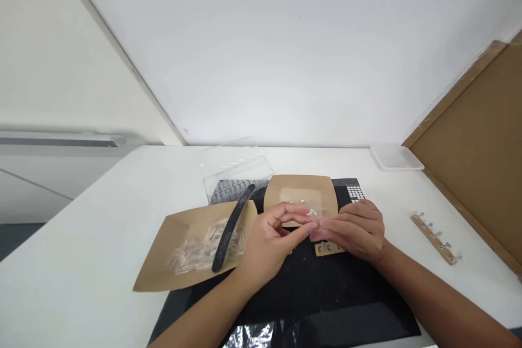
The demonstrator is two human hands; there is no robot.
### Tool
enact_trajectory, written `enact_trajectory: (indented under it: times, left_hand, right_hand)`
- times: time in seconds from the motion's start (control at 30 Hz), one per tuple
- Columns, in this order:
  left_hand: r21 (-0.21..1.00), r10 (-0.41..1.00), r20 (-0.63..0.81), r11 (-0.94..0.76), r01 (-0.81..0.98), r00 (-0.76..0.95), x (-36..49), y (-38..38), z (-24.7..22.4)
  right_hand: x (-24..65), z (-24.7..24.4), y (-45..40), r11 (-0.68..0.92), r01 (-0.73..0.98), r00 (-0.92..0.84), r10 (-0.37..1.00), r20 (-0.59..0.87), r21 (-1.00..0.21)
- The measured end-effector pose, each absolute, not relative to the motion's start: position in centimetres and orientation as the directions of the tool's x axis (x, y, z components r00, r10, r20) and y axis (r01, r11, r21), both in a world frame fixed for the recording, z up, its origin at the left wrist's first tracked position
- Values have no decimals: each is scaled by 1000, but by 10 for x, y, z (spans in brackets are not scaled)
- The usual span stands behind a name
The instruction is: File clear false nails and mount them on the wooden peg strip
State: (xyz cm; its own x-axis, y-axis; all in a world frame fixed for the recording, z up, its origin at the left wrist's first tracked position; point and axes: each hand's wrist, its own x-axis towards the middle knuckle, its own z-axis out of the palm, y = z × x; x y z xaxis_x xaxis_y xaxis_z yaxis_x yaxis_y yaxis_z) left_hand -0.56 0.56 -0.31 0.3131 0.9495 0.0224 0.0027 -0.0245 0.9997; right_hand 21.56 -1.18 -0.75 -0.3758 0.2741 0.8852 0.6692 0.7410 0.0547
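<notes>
My left hand (267,242) and my right hand (356,228) meet fingertip to fingertip over the black mat (322,288). Both are closed in a pinch, and whatever lies between the fingers is too small and hidden to name. Just below my right fingers sits a wooden strip (324,249) with round metal studs, partly covered by the hand. Behind the fingertips is a brown paper tray (299,182) with small white bits in it. Beside my left wrist, a black curved nail file (232,228) rests across another paper tray (157,261) filled with transparent plastic nail tips (196,250).
Transparent plastic lids (261,166) lie at the back, near a sheet of white dots (355,192). On the right are a second studded strip (434,239) with small upright holders, a shallow plastic box (395,157) and a cardboard panel (477,147). A white wall (285,54) stands behind.
</notes>
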Motion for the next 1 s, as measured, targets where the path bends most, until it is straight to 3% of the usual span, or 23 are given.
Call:
enact_trajectory:
  times: [0.3,0.47,0.7,1.0]
  left_hand:
    - [999,903,-33,13,49,429,-9,5,-6]
    - [995,889,-13,-34,93,458,-16,10,-2]
    - [998,852,-54,23,65,520,-16,11,0]
    - [997,843,-78,67,41,533,-13,6,1]
  right_hand:
    - [214,-13,-3,845,532,-395,302,868,-52]
    - [213,-14,1,900,400,-424,351,835,-175]
    - [211,-12,-1,900,349,-416,398,818,-260]
    - [209,-15,-1,879,387,-357,422,833,-279]
